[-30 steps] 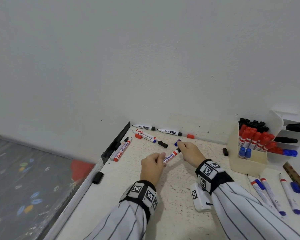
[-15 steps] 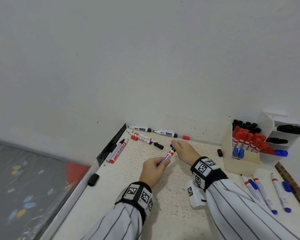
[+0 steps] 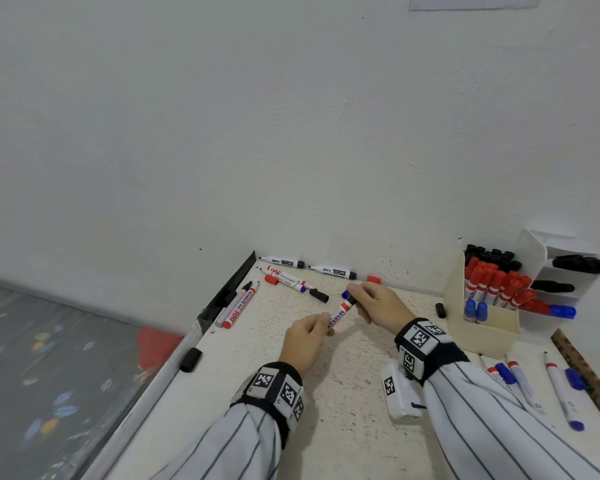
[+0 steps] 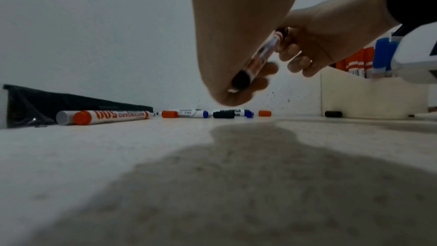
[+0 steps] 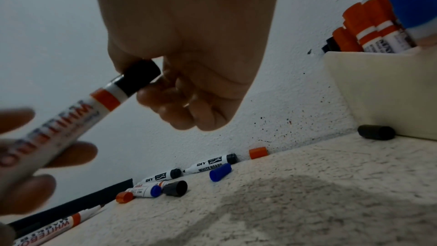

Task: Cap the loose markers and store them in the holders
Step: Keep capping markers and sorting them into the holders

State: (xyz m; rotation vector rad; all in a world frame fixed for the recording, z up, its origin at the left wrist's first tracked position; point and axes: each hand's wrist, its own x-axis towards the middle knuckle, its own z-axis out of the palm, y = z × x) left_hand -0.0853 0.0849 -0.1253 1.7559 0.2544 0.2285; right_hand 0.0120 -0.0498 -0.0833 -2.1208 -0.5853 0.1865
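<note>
A white marker [image 3: 340, 313] with a red band is held slanting above the table between both hands. My left hand [image 3: 321, 325] grips its lower end, seen end-on in the left wrist view [image 4: 241, 79]. My right hand [image 3: 356, 300] pinches the black cap [image 5: 139, 78] that sits on its upper end. A loose blue cap [image 5: 220, 172] lies on the table just beyond the right fingers. The cream holder [image 3: 482, 329] at the right holds red, black and blue markers. A white tiered holder [image 3: 534, 247] stands behind it with black and blue ones.
Uncapped markers [image 3: 284, 262] and loose caps, red [image 3: 373, 279] and black [image 3: 319, 295], lie along the wall. Two markers [image 3: 238, 304] lie by the left table edge, where a black cap [image 3: 190, 359] sits. More markers [image 3: 520, 382] and a ruler [image 3: 586, 379] lie front right.
Both hands have tilted the marker steeper, raising its capped end. The left hand slid toward the marker's lower end.
</note>
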